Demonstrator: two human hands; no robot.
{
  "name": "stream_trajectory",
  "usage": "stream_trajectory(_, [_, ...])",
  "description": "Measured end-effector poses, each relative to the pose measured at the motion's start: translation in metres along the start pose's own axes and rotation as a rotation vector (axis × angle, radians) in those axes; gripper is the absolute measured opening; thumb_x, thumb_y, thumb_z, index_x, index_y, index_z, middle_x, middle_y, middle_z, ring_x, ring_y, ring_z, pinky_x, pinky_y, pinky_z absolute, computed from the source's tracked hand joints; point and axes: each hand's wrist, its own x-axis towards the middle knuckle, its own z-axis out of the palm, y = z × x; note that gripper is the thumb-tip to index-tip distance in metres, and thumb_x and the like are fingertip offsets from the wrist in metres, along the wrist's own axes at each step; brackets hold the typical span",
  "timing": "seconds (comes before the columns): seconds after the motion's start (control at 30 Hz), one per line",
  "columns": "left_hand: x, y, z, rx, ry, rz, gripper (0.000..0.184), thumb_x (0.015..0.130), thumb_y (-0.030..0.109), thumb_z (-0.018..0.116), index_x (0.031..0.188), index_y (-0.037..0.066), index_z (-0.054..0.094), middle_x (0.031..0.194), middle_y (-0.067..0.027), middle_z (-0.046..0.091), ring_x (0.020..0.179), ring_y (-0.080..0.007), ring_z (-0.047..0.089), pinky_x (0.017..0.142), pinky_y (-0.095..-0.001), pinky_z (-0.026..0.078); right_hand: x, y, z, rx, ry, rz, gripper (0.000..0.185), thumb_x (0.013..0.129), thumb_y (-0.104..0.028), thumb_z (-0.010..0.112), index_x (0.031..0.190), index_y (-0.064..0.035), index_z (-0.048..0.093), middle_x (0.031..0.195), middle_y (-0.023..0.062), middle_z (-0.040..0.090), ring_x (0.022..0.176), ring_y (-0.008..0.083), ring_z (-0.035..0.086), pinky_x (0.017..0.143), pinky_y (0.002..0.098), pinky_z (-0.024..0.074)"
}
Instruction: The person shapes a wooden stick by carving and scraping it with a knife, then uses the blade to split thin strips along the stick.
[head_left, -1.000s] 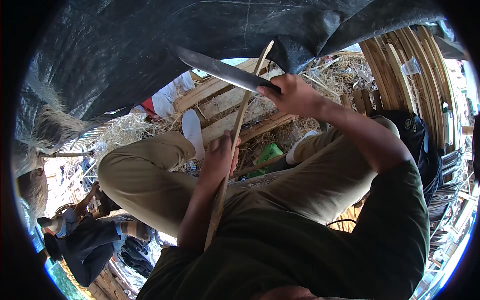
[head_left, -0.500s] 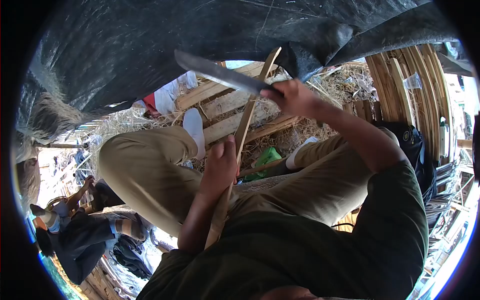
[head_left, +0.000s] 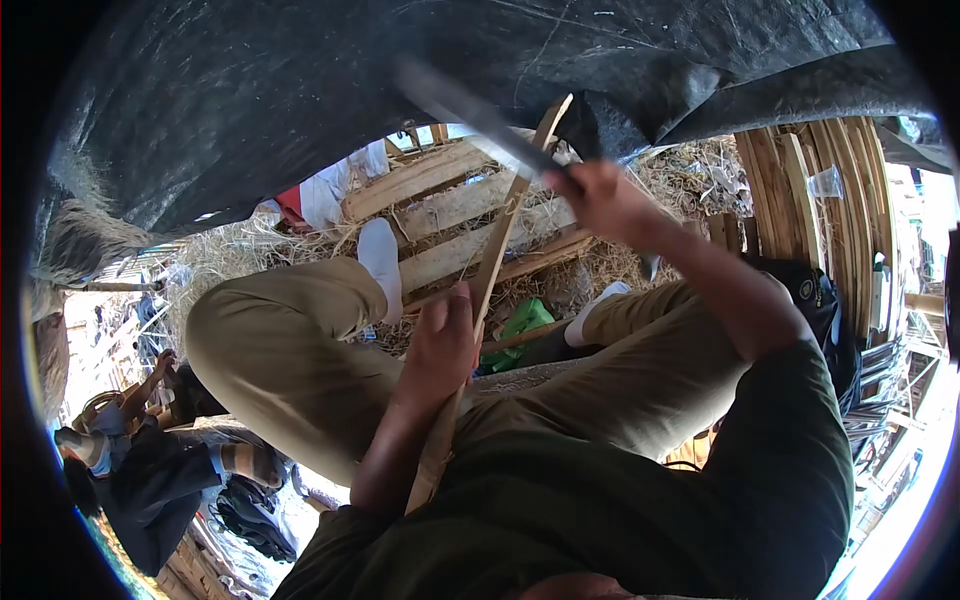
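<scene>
My left hand (head_left: 447,335) is closed around the lower middle of a long, thin strip of split wood or bamboo (head_left: 497,232). The strip slants from my forearm up past my fist, its tip near the dark sheet. My right hand (head_left: 605,200) grips the dark handle of a machete (head_left: 480,120), whose blade points up and left, blurred at its end. The blade crosses the upper part of the strip; whether it touches cannot be told.
A black plastic sheet (head_left: 300,90) hangs across the top. Wooden slats (head_left: 440,210) and shavings lie beyond my feet, with a green plastic bag (head_left: 525,320) between my legs. Long strips (head_left: 850,200) stand stacked at right. Another person (head_left: 160,470) sits at lower left.
The machete and my right hand have shifted slightly right, the blade turning steeper and blurring. My left hand keeps its hold on the strip, nearly in place.
</scene>
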Motion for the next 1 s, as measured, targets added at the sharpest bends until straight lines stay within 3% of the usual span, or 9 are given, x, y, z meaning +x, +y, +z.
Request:
stream_trajectory(0.03, [0.002,0.011,-0.001,0.004,-0.002,-0.024,0.047,0.106,0.039,0.033,0.093,0.002,0.058,0.052,-0.0012,0.045,0.039,-0.0105,0.041,0.037,-0.0277,0.034,-0.008,-0.006,0.02,0.094,0.162,-0.395,0.04,0.099,-0.036,0.06,0.079,-0.0011,0.063,0.061,0.0157,0.061,0.05,0.0299,0.063,0.046,0.0414,0.0437])
stream_trajectory(0.1, [0.002,0.042,-0.013,-0.252,-0.115,-0.417,0.047,0.105,0.039,0.033,0.094,0.002,0.059,0.052,-0.0013,0.045,0.039,-0.0105,0.041,0.037,-0.028,0.035,-0.005,-0.004,0.012,0.049,0.061,-0.327,0.04,0.099,-0.036,0.061,0.08,-0.0007,0.064,0.06,0.0159,0.061,0.05,0.03,0.063,0.046,0.0415,0.0438])
stream_trajectory(0.27, [0.005,0.05,-0.013,-0.248,-0.143,-0.396,0.046,0.105,0.038,0.033,0.094,0.001,0.059,0.053,-0.0012,0.046,0.04,-0.0107,0.042,0.038,-0.0284,0.036,0.013,0.009,-0.005,0.096,0.02,-0.047,0.038,0.1,-0.035,0.058,0.085,-0.0009,0.067,0.056,0.0122,0.057,0.047,0.0188,0.057,0.045,0.0384,0.0427])
stream_trajectory(0.47, [0.007,0.044,-0.013,-0.262,-0.151,-0.416,0.046,0.105,0.038,0.032,0.094,0.001,0.057,0.052,-0.0015,0.045,0.04,-0.0108,0.041,0.038,-0.0282,0.036,-0.008,-0.002,0.023,-0.01,-0.011,-0.284,0.039,0.101,-0.035,0.058,0.082,-0.0016,0.064,0.055,0.0104,0.056,0.049,0.0199,0.06,0.044,0.0392,0.0447])
stream_trajectory(0.6, [0.007,0.047,-0.015,-0.257,-0.123,-0.392,0.046,0.105,0.037,0.031,0.095,0.001,0.057,0.053,-0.0016,0.046,0.04,-0.0104,0.041,0.038,-0.0278,0.035,0.003,-0.007,-0.009,0.098,-0.058,0.022,0.042,0.103,-0.037,0.052,0.086,-0.0008,0.066,0.065,0.0135,0.066,0.055,0.029,0.068,0.049,0.0419,0.0514])
stream_trajectory(0.73, [0.007,0.022,-0.007,-0.033,-0.061,-0.037,0.045,0.105,0.036,0.03,0.095,0.001,0.057,0.053,-0.0019,0.046,0.04,-0.0105,0.041,0.038,-0.0279,0.035,-0.022,-0.027,0.029,0.202,0.132,-0.404,0.035,0.098,-0.028,0.063,0.079,0.001,0.061,0.055,0.014,0.057,0.044,0.0242,0.058,0.042,0.0394,0.0398])
stream_trajectory(0.93, [0.011,0.043,-0.009,-0.254,-0.149,-0.379,0.044,0.105,0.036,0.03,0.096,0.002,0.057,0.053,-0.0016,0.046,0.039,-0.0108,0.042,0.037,-0.0275,0.036,-0.008,-0.011,0.008,0.167,-0.023,-0.017,0.034,0.098,-0.029,0.062,0.08,-0.0006,0.062,0.057,0.013,0.06,0.047,0.0234,0.061,0.042,0.0399,0.0418])
stream_trajectory(0.97, [0.01,0.041,-0.007,-0.257,-0.145,-0.391,0.044,0.105,0.036,0.03,0.096,0.002,0.057,0.053,-0.0016,0.046,0.039,-0.0108,0.042,0.037,-0.0274,0.036,-0.013,0.019,0.047,-0.086,0.238,-0.398,0.034,0.099,-0.031,0.061,0.082,-0.0012,0.063,0.055,0.0121,0.06,0.046,0.0237,0.062,0.041,0.0402,0.0423])
stream_trajectory(1.0, [0.011,0.04,-0.006,-0.256,-0.144,-0.406,0.044,0.105,0.036,0.03,0.096,0.002,0.056,0.053,-0.0015,0.046,0.039,-0.0109,0.043,0.037,-0.0273,0.036,-0.02,0.006,0.044,-0.021,0.159,-0.366,0.035,0.099,-0.032,0.061,0.082,-0.0012,0.063,0.055,0.0126,0.06,0.047,0.0248,0.063,0.042,0.0408,0.0426])
